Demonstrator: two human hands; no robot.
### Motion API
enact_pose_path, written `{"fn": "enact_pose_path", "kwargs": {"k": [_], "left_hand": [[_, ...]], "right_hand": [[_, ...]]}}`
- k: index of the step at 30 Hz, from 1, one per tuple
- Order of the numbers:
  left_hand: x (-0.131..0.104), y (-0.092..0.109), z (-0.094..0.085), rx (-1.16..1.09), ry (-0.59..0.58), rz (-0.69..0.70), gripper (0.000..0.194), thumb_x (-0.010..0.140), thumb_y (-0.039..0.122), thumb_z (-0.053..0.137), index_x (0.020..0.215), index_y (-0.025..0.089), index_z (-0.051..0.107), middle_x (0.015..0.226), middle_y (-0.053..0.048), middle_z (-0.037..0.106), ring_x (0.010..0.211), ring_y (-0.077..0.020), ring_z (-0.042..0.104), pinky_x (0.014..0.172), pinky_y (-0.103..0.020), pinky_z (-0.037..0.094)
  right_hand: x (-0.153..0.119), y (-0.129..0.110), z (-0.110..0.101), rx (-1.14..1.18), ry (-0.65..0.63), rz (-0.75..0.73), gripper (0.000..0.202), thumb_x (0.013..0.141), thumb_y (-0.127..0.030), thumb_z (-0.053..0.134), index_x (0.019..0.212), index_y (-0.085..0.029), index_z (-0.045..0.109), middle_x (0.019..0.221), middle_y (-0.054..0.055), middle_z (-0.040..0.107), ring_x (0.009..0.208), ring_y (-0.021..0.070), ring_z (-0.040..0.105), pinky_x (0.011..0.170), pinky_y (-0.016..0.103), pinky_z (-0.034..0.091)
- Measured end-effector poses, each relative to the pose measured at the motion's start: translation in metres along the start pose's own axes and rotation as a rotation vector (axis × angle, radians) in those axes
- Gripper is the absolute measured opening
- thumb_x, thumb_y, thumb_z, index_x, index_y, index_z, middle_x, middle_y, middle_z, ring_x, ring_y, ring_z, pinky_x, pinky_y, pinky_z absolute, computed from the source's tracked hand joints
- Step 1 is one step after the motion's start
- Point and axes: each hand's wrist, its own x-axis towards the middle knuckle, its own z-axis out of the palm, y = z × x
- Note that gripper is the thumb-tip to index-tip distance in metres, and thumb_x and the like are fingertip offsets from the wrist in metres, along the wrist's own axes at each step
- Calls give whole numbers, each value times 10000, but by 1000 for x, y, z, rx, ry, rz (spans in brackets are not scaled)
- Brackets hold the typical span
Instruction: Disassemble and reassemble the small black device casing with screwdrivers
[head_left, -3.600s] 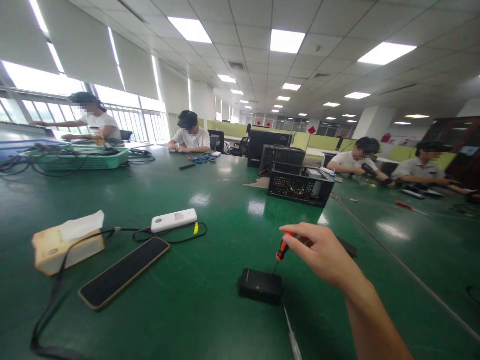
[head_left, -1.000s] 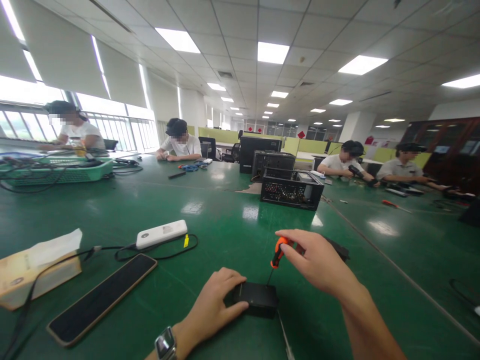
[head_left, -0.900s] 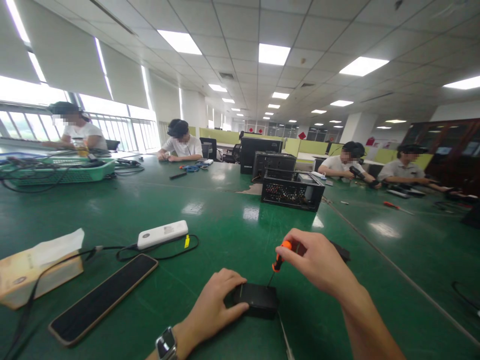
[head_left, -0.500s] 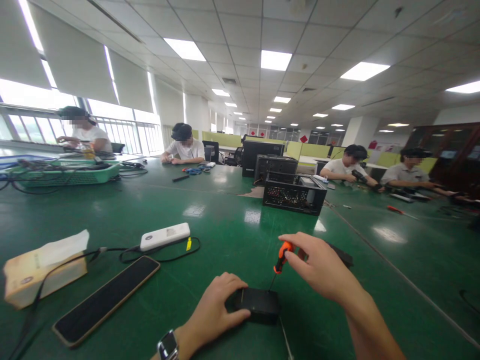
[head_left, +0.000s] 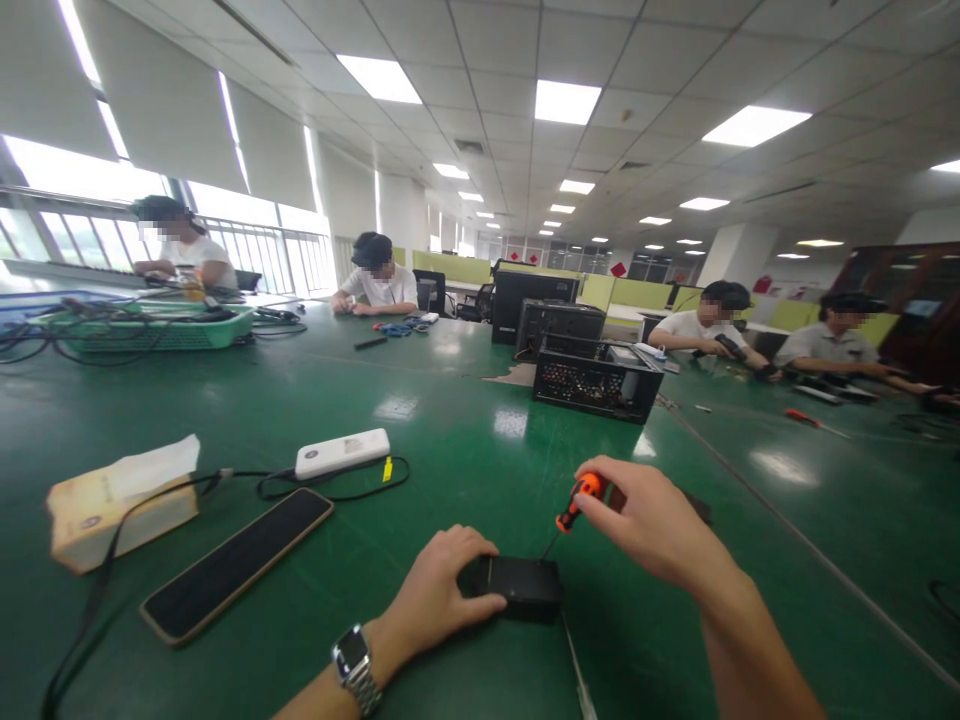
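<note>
A small black box (head_left: 529, 588) lies on the green table, with a thin cable running from its right end toward me. My left hand (head_left: 450, 583) grips the box's left end, thumb along the near side and fingers on the far side. In my right hand (head_left: 645, 515) is an orange-and-black screwdriver (head_left: 583, 499), pinched between thumb and fingers. Its shaft slants down to the left, and the tip meets the box's top near the far right edge. Behind my right hand a dark flat piece (head_left: 699, 508) is partly hidden.
To the left are a phone (head_left: 238, 565), a white power bank (head_left: 343, 454) with a black cable, and a tissue pack (head_left: 124, 510). An opened computer case (head_left: 596, 385) stands beyond. Another screwdriver (head_left: 804, 418) lies right. Several people sit around; a green basket (head_left: 154, 335) is far left.
The screwdriver has tilted, its handle leaning farther right while its tip stays at the box. The whole view has shifted slightly. My left hand keeps its hold on the box.
</note>
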Motion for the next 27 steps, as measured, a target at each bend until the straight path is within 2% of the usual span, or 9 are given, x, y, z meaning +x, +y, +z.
{"fn": "enact_pose_path", "kwargs": {"k": [3,7,11,22,27], "left_hand": [[1,1,0,4,14,6,330,726,388,762,982,212,651,970,-45,672,903,-237,590,801,-338,432],[1,-2,1,-2,19,3,329,724,373,766,984,210,646,964,-44,667,893,-236,590,799,-341,435],[-1,-5,3,-11,24,17,340,732,390,760,999,215,641,959,-40,662,884,-230,586,803,-335,434],[-2,-6,3,-6,23,28,342,747,397,750,1012,215,633,958,-37,659,882,-224,585,790,-324,435],[-2,-6,2,-8,18,28,339,742,380,759,1009,215,633,950,-34,659,886,-226,588,791,-324,435]], "right_hand": [[0,0,-3,60,0,-59,180,828,-316,547,925,-241,678,864,5,684,682,160,562,605,262,369],[-2,-5,-6,128,25,-60,160,826,-304,554,881,-227,684,791,-5,674,652,155,552,594,262,377],[-5,-13,-7,194,-9,-99,142,821,-261,559,859,-219,689,776,-8,676,686,156,575,633,260,398],[-2,-21,1,184,-49,-119,145,820,-248,558,846,-213,697,768,4,682,693,163,584,658,261,408],[-3,-21,0,176,-32,-116,156,815,-265,555,838,-211,699,740,-1,678,640,151,560,608,254,389]]}}
